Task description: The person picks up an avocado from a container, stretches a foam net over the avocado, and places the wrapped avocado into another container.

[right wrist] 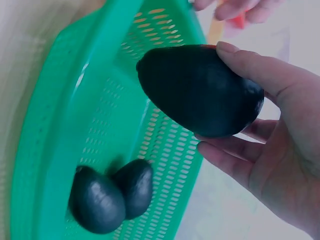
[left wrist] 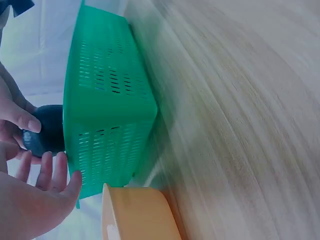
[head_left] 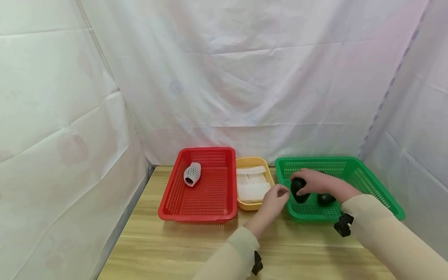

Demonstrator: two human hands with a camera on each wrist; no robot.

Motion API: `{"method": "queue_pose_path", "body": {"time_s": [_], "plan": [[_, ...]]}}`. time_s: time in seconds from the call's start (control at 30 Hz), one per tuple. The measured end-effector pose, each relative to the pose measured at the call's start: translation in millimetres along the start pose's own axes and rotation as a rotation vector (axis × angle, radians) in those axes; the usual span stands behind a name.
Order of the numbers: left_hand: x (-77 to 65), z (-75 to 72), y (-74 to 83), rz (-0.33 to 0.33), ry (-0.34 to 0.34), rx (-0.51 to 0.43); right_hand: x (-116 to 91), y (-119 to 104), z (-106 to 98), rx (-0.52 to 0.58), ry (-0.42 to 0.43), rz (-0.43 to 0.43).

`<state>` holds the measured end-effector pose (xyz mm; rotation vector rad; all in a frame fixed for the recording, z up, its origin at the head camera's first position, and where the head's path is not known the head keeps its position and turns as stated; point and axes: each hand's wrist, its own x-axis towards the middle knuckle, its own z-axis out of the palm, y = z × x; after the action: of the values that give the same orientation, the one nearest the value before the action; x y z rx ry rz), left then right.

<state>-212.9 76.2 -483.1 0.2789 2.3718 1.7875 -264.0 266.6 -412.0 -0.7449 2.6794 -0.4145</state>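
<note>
My right hand (head_left: 315, 181) grips a dark avocado (right wrist: 195, 90) over the left part of the green basket (head_left: 315, 160), with thumb and fingers round its thicker end. Two more dark avocados lie in that basket; the right wrist view shows one avocado (right wrist: 100, 202) touching another avocado (right wrist: 136, 187). Just outside the basket's left rim is my left hand (head_left: 273, 201), holding nothing. Its fingers (left wrist: 59, 172) are loosely bent, palm facing up in the left wrist view, close to the held avocado.
Between the baskets stands a yellow tray (head_left: 249, 207) with several white foam net sleeves (head_left: 253, 191). A red basket (head_left: 210, 198) on the left contains a dark item in a foam net (head_left: 193, 173). All stand on a wooden table (head_left: 147, 241), before white curtains.
</note>
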Motion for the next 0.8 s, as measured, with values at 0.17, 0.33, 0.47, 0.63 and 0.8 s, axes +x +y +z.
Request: {"method": "queue_pose_path", "body": {"time_s": [0.17, 0.33, 0.47, 0.63, 0.8], "plan": [[0.3, -8.1, -3.4, -0.047, 0.02, -0.021, -3, -14, -5, 0.034, 0.078, -0.049], [-3.4, -19.2, -9.7, -0.039, -0.052, 0.022, -5, -28, -2, 0.047, 0.131, -0.091], [-6.3, -24.0, -15.1, -0.058, -0.061, 0.015, -6, -38, 4, 0.069, 0.16, -0.103], [-9.4, -29.0, -20.4, -0.05, -0.034, -0.005, -6, -46, 11, 0.111, 0.198, -0.127], [-13.9, -35.8, -28.3, -0.042, -0.028, 0.004, -5, -52, 21, 0.149, 0.257, -0.179]]}}
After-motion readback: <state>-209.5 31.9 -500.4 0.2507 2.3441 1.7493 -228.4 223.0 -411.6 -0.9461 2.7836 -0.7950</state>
